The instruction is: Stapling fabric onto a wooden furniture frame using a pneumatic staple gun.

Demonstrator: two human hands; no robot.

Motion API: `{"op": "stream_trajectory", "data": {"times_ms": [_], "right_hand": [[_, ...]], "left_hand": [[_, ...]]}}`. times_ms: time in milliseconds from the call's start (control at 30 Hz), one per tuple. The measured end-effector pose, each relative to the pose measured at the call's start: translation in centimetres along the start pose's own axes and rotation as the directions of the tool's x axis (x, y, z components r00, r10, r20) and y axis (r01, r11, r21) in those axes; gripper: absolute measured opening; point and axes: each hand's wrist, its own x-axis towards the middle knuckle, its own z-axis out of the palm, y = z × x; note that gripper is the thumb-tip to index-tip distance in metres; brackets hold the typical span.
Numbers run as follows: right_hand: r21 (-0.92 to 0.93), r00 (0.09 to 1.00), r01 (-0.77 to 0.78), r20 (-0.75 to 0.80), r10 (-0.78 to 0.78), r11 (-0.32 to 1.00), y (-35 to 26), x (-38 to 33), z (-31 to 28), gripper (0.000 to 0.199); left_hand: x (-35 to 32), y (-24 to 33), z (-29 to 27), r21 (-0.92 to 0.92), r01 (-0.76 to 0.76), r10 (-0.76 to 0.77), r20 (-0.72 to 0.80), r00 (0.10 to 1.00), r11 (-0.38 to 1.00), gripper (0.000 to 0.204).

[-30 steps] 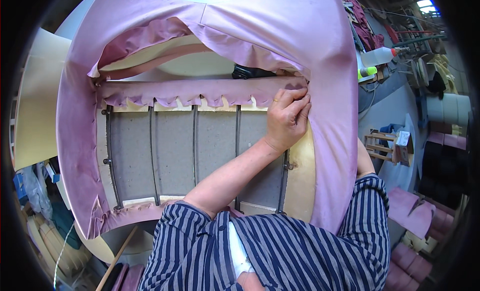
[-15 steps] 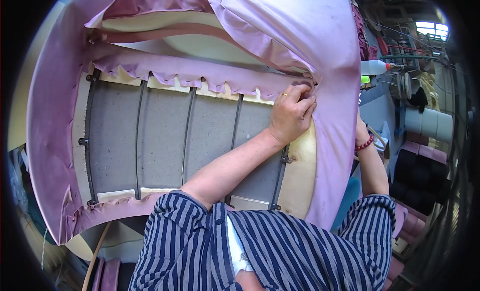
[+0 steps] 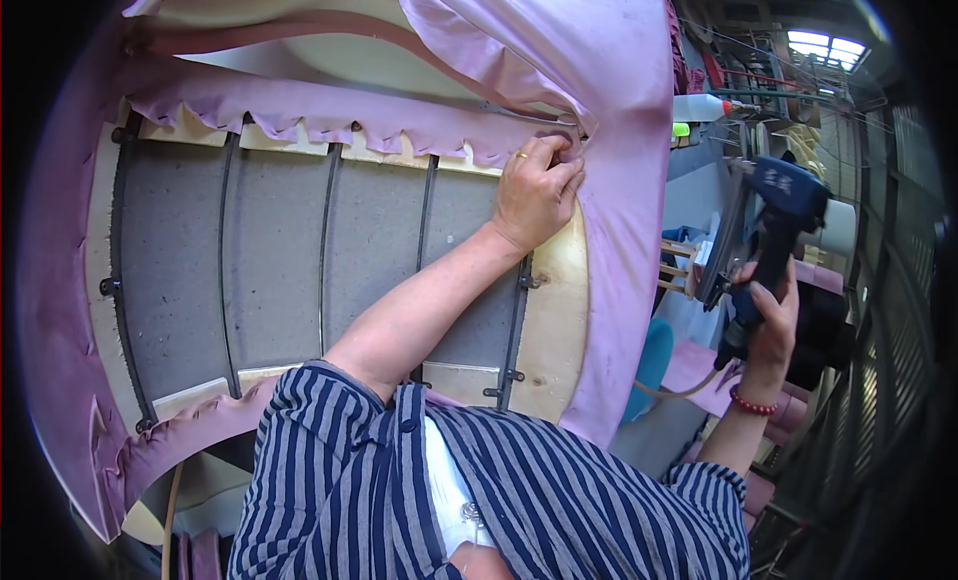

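Observation:
A curved furniture frame covered in pink upholstery fabric (image 3: 629, 211) stands before me, its open side showing bare wood (image 3: 555, 311) and dark spring bars (image 3: 325, 241) across a grey backing. At the right end of the notched fabric strip (image 3: 299, 116), my left hand (image 3: 537, 193) is closed in a pinch on the fabric, pressing it near the corner. My right hand (image 3: 773, 316) grips a dark blue staple gun (image 3: 783, 206) by its handle, raised to the right of the frame and apart from it. An air hose (image 3: 684, 388) runs from the gun's lower end.
Beyond the frame's right side lies a white bottle with a red cap (image 3: 702, 108). A teal rounded piece (image 3: 649, 366) stands below it. Pink padded pieces (image 3: 788, 410) are stacked at the lower right, near a slatted metal wall (image 3: 883, 281).
My right hand has come up from behind the frame's right edge, bringing the staple gun into view. The left hand keeps its pinch at the corner. The view has shifted slightly right.

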Motion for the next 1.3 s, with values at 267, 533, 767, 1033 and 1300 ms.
{"op": "stream_trajectory", "data": {"times_ms": [267, 533, 767, 1033, 1300], "right_hand": [[-0.293, 0.9, -0.264, 0.269, 0.344, 0.919, -7.5, 2.3, 9.2, 0.041], [-0.593, 0.836, -0.182, 0.327, 0.441, 0.784, -7.1, 6.9, 14.0, 0.037], [-0.649, 0.833, -0.187, 0.293, 0.469, 0.738, -6.6, 7.2, 15.1, 0.036], [-0.656, 0.852, -0.226, 0.225, 0.472, 0.72, -6.2, 7.5, 15.3, 0.028], [-0.498, 0.898, -0.257, 0.194, 0.395, 0.828, -5.9, 6.6, 12.6, 0.02]], "left_hand": [[-0.7, -1.1, 0.0, 0.011, -0.002, 0.002, -0.023, 1.0, 1.0, 0.015], [-0.4, -0.8, 0.4, -0.018, -0.014, 0.013, -0.045, 0.999, 1.0, 0.013], [-0.7, -1.0, 0.1, -0.002, -0.005, 0.005, -0.024, 1.0, 1.0, 0.012], [-0.7, -1.2, 0.3, 0.033, -0.005, 0.005, 0.005, 1.0, 0.999, 0.007], [-0.7, -1.5, 0.5, 0.025, -0.038, 0.039, -0.032, 0.999, 0.999, 0.011]]}}
